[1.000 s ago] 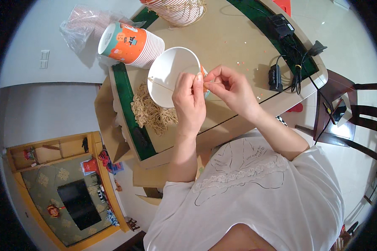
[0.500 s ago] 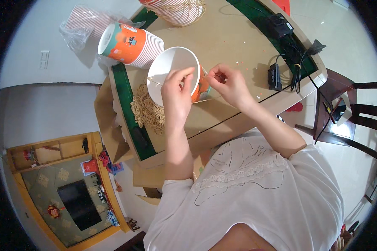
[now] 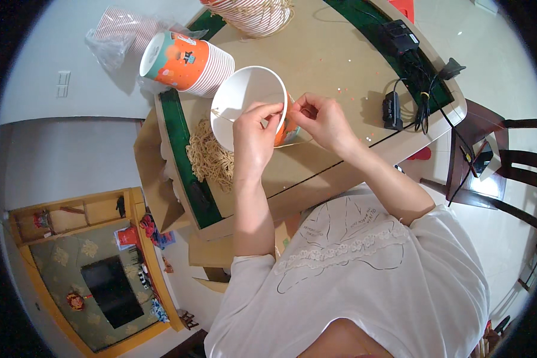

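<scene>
A large white-lined paper bucket (image 3: 240,89) with an orange printed outside lies tilted on the table, its mouth facing me. My left hand (image 3: 255,134) is in front of the mouth, thumb and fingers pinched at the right rim; whatever they grip is too small to make out. My right hand (image 3: 323,122) pinches at the outside of the same rim, fingertips almost meeting the left ones. A thin tan cord (image 3: 295,144) shows along the bucket's lower side and passes under my right hand. A short cord end pokes through the bucket's left wall.
A heap of tan cords (image 3: 210,156) lies left of the bucket. Stacked orange buckets (image 3: 188,62) rest behind it, beside plastic-wrapped ones (image 3: 122,36). Another stack draped with cords (image 3: 253,15) is at the far edge. A black adapter (image 3: 391,110) and cables lie right; a dark wooden chair (image 3: 474,149) stands beyond.
My right hand has moved slightly left, up to the bucket's rim. The left fingertips have shifted right to meet it, and the bucket has shifted slightly.
</scene>
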Action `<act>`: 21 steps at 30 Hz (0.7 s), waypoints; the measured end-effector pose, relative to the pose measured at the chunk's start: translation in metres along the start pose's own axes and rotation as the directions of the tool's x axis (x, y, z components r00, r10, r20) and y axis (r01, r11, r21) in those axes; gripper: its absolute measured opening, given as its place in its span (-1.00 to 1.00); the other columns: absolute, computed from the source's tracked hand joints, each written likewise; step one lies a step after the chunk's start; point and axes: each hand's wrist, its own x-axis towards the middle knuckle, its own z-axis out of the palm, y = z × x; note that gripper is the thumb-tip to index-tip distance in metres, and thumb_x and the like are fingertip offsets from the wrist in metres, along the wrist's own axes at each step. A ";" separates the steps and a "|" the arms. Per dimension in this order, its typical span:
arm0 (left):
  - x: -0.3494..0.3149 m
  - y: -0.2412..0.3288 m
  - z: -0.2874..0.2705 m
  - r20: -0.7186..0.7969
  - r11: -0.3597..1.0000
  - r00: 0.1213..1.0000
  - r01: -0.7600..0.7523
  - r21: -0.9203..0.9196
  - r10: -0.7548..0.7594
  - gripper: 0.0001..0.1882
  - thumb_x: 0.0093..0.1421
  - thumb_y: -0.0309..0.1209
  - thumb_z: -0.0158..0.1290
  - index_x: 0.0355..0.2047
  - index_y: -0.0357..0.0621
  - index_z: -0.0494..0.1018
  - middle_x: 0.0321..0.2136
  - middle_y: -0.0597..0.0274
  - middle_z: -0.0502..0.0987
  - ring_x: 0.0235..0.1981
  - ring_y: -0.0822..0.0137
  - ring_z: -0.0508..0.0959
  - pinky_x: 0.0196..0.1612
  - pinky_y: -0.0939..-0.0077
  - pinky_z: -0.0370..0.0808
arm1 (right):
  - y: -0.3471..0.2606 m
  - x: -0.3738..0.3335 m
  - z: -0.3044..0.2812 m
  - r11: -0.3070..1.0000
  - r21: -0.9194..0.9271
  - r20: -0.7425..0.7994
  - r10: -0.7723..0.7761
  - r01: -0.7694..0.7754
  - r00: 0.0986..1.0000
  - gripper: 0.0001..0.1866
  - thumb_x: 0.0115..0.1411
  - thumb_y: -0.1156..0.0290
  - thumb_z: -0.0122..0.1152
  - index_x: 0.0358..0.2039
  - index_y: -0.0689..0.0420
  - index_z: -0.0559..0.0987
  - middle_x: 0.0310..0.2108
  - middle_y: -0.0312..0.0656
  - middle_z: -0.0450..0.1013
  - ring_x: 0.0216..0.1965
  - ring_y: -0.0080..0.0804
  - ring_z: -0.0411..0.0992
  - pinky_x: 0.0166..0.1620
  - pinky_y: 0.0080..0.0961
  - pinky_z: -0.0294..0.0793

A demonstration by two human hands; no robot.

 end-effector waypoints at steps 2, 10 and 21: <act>0.000 0.000 -0.001 0.001 1.000 1.000 0.003 0.012 -0.003 -0.78 0.03 -0.65 0.05 -0.28 -0.22 0.55 -0.41 0.14 0.54 -0.46 0.34 0.52 -0.41 0.52 0.43 | -0.001 0.000 0.001 1.000 0.012 0.007 -0.013 0.013 1.000 -0.89 0.12 0.47 0.17 -0.46 0.25 0.50 -0.62 -0.39 0.42 -0.57 -0.78 0.24 -0.50 -0.74 0.25; 0.002 0.000 -0.001 0.054 0.997 0.998 -0.024 0.067 0.020 -0.86 0.06 -0.61 0.04 -0.34 -0.25 0.53 -0.44 0.15 0.54 -0.47 0.31 0.52 -0.39 0.49 0.44 | -0.003 0.000 0.000 1.000 -0.012 0.011 -0.027 0.028 1.000 -0.90 0.14 0.47 0.16 -0.42 0.24 0.50 -0.63 -0.37 0.41 -0.57 -0.77 0.25 -0.51 -0.75 0.23; 0.006 -0.015 0.005 0.001 0.896 0.986 0.154 -0.417 -0.168 -0.90 0.27 -0.47 -0.18 -0.28 -0.26 0.24 -0.56 0.06 0.49 -0.56 0.28 0.54 -0.53 0.44 0.42 | -0.075 -0.003 -0.005 0.899 -0.240 0.323 -0.281 0.366 0.903 -0.84 0.10 0.45 0.06 -0.30 0.20 0.43 -0.53 -0.10 0.47 -0.49 -0.27 0.50 -0.39 -0.38 0.45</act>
